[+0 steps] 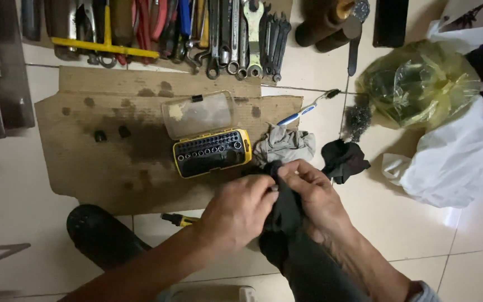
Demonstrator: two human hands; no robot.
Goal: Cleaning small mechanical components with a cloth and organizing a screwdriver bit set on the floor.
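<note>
Both my hands meet over the tiled floor, low in the middle of the head view. My left hand (236, 211) and my right hand (315, 197) pinch a black cloth (286, 215) between their fingers; it hangs down toward me between my forearms. What the cloth may cover is hidden. Just beyond my fingers lies a grey rag (284, 144), and to its right a second black rag (343, 159).
An open yellow bit-set case (212, 152) sits on stained cardboard (102, 162). Wrenches and pliers (236, 39) line the top. A toothbrush (297, 116), yellow bag (420, 84), white bag (451, 162), screwdriver (179, 219) and dark shoe (99, 235) lie around.
</note>
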